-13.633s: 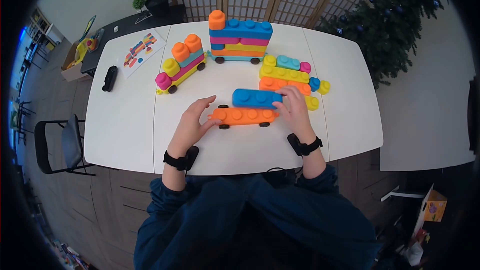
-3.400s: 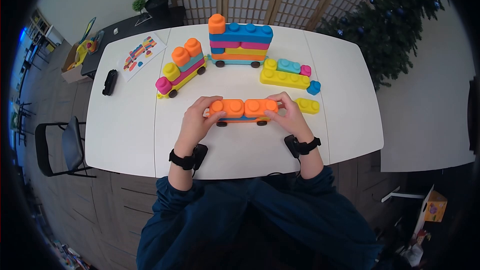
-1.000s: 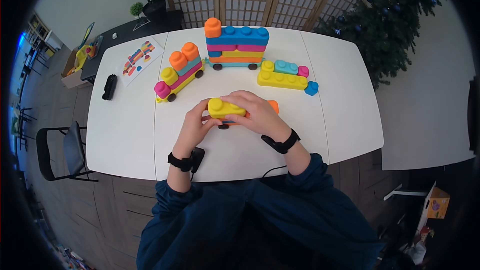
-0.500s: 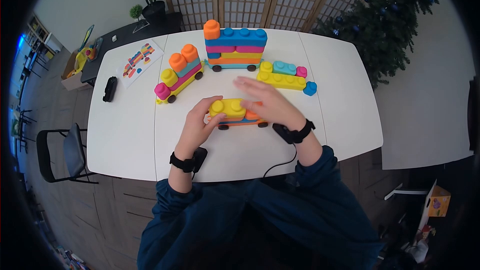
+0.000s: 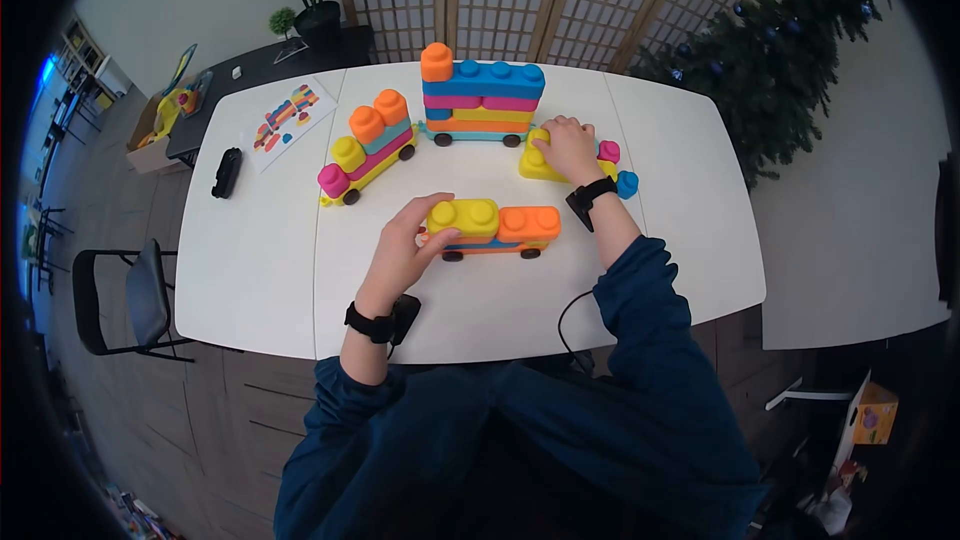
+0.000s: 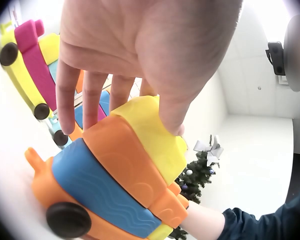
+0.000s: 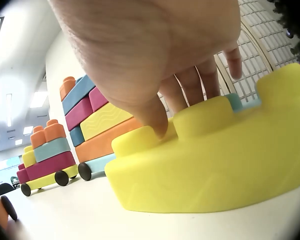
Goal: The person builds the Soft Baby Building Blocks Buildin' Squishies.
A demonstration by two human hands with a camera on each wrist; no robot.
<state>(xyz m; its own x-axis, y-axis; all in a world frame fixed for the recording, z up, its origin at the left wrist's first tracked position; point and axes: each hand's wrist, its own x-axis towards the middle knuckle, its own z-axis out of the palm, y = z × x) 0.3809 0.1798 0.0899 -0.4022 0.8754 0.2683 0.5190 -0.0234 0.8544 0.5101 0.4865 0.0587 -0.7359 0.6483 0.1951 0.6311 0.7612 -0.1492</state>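
My left hand (image 5: 400, 245) holds the left end of a toy-block wagon (image 5: 505, 246), thumb in front and fingers behind its yellow two-stud block (image 5: 463, 216). In the left wrist view the thumb presses that yellow block (image 6: 152, 132), with an orange block (image 6: 125, 155) and a blue block (image 6: 100, 187) below it. An orange block (image 5: 528, 223) sits beside it on top. My right hand (image 5: 572, 150) reaches over loose blocks at the back right. Its thumb is at the studs of a long yellow block (image 7: 210, 165); its fingers extend behind, by a mostly hidden teal block (image 7: 245, 105).
A tall block wagon (image 5: 480, 105) and a smaller yellow-based one (image 5: 372, 153) stand at the back of the white table (image 5: 250, 270). Pink (image 5: 608, 151) and blue (image 5: 627, 184) blocks lie right of my right hand. A picture sheet (image 5: 290, 125) and black case (image 5: 227, 173) lie left.
Two orange blocks, then the yellow two-stud block, have gone onto the wagon. My right hand has left the wagon and moved back and right to the loose blocks; my left stays on it.
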